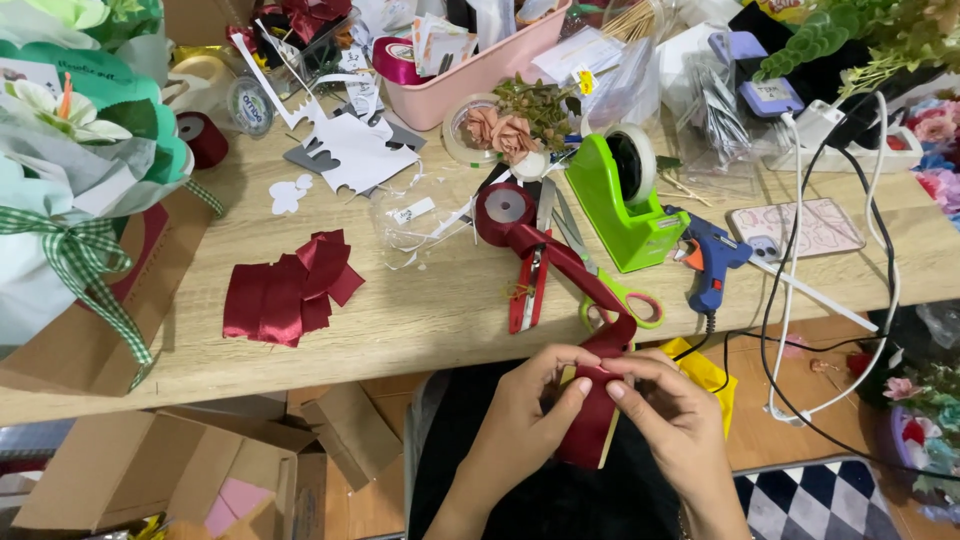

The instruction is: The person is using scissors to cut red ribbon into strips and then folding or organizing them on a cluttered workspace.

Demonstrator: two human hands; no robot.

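Observation:
My left hand (525, 415) and my right hand (672, 410) meet below the table's front edge, both pinching a dark red satin ribbon (592, 425) wrapped over a yellowish card. The ribbon runs up from my fingers to its spool (505, 212) lying on the wooden table (420, 320). A pile of cut dark red ribbon pieces (290, 288) lies to the left on the table. Green-handled scissors (610, 295) lie right beside the ribbon strand.
A green tape dispenser (625, 200), a blue glue gun (710, 262), a phone (795, 230) and white cables (880, 290) sit at right. A pink bin (470, 70), white paper cutouts (350, 150) and a wrapped bouquet (70, 170) stand behind and left. Cardboard boxes (150, 470) lie on the floor.

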